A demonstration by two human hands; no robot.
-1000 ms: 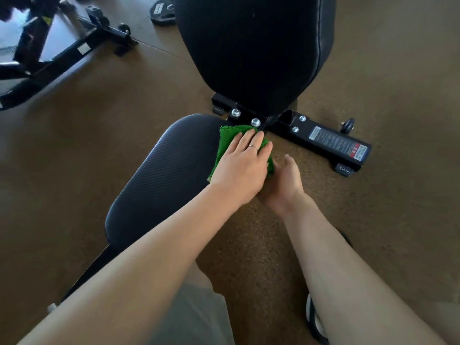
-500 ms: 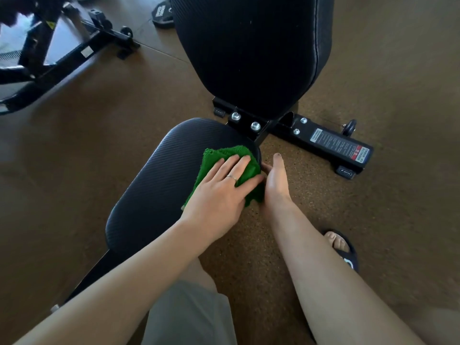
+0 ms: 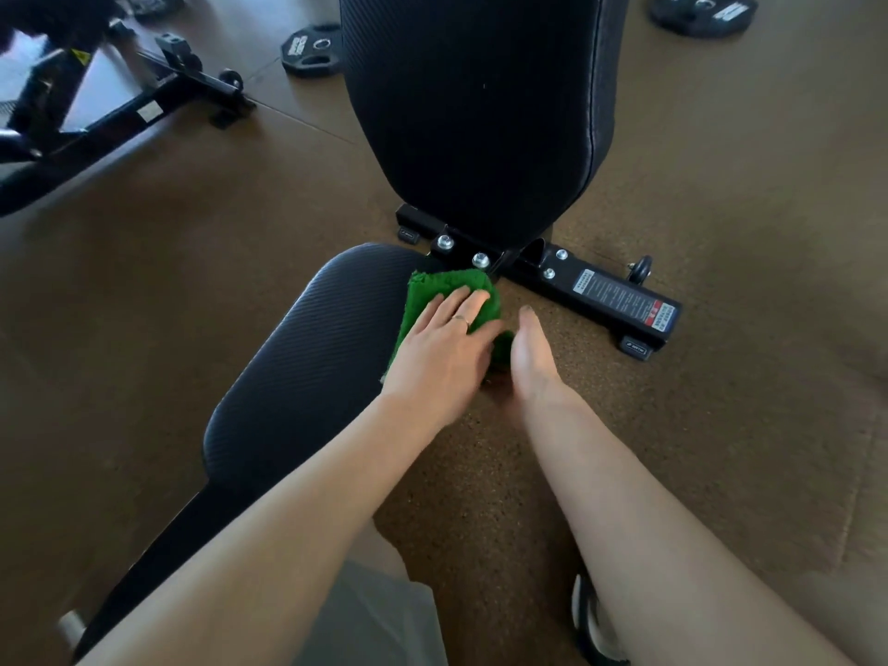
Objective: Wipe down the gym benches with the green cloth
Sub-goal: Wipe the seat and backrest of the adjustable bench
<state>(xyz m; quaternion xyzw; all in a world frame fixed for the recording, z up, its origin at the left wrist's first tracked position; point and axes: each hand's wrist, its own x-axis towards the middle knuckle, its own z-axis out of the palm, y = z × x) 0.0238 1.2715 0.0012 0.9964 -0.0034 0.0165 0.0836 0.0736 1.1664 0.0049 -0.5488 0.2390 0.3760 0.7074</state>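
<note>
Two hands work at the far right corner of the bench seat pad (image 3: pixel 307 377). Left hand (image 3: pixel 444 350): fingers straight and spread, palm flat, pressing the green cloth (image 3: pixel 432 290) onto the pad; a ring shows on one finger. Cloth lies bunched over the pad's far edge, part of it draping over the right side edge. Right hand (image 3: pixel 531 358): beside the pad's right edge, fingers straight and together, pointing away from the person, touching the draped cloth; whether it grips any cloth underneath cannot be told. Upright back pad (image 3: pixel 480 113) stands just beyond the cloth, with the black base bar (image 3: pixel 600 295) and its bolts on the floor right behind. Brown floor (image 3: pixel 721 425) lies open to the right of the seat. Weight plate (image 3: pixel 312 50) and a second bench frame (image 3: pixel 120 113) sit well apart, far left.
</note>
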